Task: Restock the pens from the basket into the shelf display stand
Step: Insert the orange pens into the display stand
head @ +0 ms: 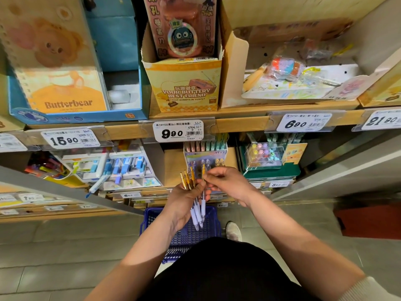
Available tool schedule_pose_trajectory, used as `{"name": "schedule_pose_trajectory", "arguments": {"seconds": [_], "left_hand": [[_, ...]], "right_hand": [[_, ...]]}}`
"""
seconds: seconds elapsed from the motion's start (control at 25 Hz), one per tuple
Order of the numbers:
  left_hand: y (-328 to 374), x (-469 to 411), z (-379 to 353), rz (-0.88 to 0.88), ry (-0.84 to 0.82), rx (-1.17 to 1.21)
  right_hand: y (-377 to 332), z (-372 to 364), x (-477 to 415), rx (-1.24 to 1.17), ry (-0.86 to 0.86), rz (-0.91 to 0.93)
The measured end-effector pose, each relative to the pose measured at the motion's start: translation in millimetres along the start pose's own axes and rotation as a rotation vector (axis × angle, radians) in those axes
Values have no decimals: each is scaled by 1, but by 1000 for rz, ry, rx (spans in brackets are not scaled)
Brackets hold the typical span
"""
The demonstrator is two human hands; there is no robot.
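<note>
- Blue basket (149,216) sits on the floor under the hands, so a dropped pen probably lands there.
- Left hand (184,200) wraps a fanned bunch of pens (191,179); that loose fan could slip.
- Right hand (227,181) pinches one pen from it, and neighbours may drag along.
- Display stand (205,158) is just beyond, tucked under the shelf lip (238,124): tight headroom.

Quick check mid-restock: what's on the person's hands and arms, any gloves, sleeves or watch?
No gloves, rings or watch show on the left hand or right hand. Both forearms are uncovered. A pale cream sleeve edge shows high on the right arm at the frame's corner; none shows on the left.
</note>
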State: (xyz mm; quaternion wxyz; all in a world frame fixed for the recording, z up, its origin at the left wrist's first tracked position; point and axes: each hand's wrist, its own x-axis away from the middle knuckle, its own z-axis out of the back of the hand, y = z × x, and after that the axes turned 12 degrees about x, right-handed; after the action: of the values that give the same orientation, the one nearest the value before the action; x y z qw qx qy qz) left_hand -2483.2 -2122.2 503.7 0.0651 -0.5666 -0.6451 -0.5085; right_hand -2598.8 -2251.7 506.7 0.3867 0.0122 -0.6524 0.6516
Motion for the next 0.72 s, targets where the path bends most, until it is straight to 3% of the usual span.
{"name": "schedule_pose_trajectory", "arguments": {"seconds": [0.2, 0.32, 0.52, 0.72], "left_hand": [[4, -1, -2, 48, 97, 43], [6, -1, 0, 63, 151, 11], [10, 2, -1, 86, 116, 88], [9, 3, 3, 80, 77, 94]], "right_hand": [[8, 15, 7, -228, 205, 38], [12, 40, 6, -230, 410, 72], [30, 44, 2, 238, 679, 131], [47, 29, -6, 405, 707, 185]]}}
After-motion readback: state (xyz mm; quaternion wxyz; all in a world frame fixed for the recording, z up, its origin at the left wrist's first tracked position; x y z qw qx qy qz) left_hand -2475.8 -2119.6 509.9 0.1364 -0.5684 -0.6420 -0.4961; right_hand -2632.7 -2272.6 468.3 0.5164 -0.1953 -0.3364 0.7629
